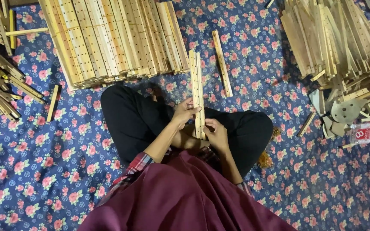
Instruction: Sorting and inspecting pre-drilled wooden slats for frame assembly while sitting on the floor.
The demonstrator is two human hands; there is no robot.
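Both grips close on the paired wooden slats (198, 92): left hand (184, 113) midway, right hand (216, 133) at the bottom end. They stand upright over the lap, apparently clear of the stacked slats (112, 38). Bare floral floor cloth (31, 162) lies left.

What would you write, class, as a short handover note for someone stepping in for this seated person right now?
Left hand: gripping the pair of pale drilled wooden slats partway up, held upright over the lap.
Right hand: pinching the pair's lower end.
Nearby: a neat stack of drilled wooden slats ahead, one loose drilled slat on the blue floral cloth, a jumbled heap of wooden strips to the right.
Done: many slats lie stacked.
Left: the held pair is not on the stack; the heap is unsorted.
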